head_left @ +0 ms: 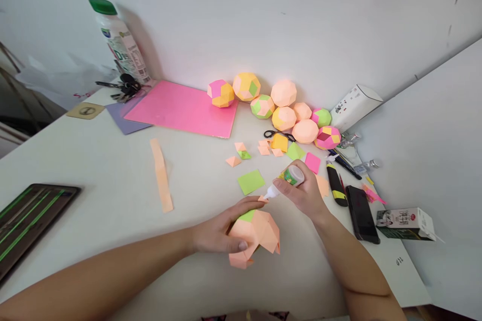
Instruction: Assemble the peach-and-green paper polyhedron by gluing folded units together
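Observation:
My left hand (pixel 222 233) grips a partly built peach paper ball (pixel 259 233) with one green facet and an open underside. Its thumb presses on the near side, while the fingers reach over the top to a small peach flap. In my right hand (pixel 307 193) is a small white glue bottle (pixel 293 175) with a green and yellow label, tilted down to the left. The nozzle tip is at the flap beside my left fingertips; whether glue is coming out is too small to tell. Just beyond lies a green paper square (pixel 251 182).
Several finished paper balls (pixel 283 93) sit along the wall. Folded paper pieces (pixel 263 148), scissors (pixel 269 134) and sticky notes (pixel 312 162) lie before them. Rightward are a box cutter (pixel 336 184), phone (pixel 362 214) and milk carton (pixel 404 223); leftward, a peach strip (pixel 161 175), pink sheet (pixel 184 110) and tablet (pixel 33 225).

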The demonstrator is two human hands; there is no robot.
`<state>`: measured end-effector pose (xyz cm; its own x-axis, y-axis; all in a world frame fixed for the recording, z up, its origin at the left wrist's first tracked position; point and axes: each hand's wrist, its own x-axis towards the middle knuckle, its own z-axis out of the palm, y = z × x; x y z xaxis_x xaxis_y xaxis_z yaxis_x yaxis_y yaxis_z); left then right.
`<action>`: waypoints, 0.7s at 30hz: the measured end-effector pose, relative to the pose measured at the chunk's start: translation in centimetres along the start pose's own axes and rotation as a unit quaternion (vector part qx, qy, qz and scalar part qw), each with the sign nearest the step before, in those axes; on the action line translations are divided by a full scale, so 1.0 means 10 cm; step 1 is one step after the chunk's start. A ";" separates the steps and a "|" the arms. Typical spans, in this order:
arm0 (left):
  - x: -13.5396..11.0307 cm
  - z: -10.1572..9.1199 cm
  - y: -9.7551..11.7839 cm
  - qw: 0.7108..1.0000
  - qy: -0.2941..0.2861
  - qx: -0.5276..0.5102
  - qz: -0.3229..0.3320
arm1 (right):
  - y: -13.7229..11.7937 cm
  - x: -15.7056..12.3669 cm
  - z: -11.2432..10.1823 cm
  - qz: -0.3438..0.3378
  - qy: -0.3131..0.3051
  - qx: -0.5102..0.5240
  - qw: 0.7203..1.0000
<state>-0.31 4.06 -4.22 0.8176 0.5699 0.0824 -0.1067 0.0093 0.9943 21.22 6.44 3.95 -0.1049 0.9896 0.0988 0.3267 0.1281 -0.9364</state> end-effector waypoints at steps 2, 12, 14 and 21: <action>0.00 0.00 0.00 1.000 -0.002 -0.002 -0.001 | -0.01 0.00 0.01 -0.005 -0.002 -0.002 1.000; -0.01 0.00 -0.02 1.000 0.004 -0.003 -0.008 | -0.06 -0.03 0.01 -0.011 -0.012 -0.036 0.999; -0.01 0.00 -0.03 1.000 0.001 -0.004 0.000 | -0.07 -0.04 0.02 -0.014 -0.010 -0.040 0.999; -0.01 0.00 -0.04 1.000 0.001 -0.001 -0.003 | -0.06 -0.04 0.01 -0.013 -0.012 -0.035 0.999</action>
<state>-0.37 3.99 -4.59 0.8172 0.5711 0.0771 -0.1040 0.0145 0.9945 20.96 5.98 4.47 -0.1363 0.9842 0.1131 0.3894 0.1582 -0.9074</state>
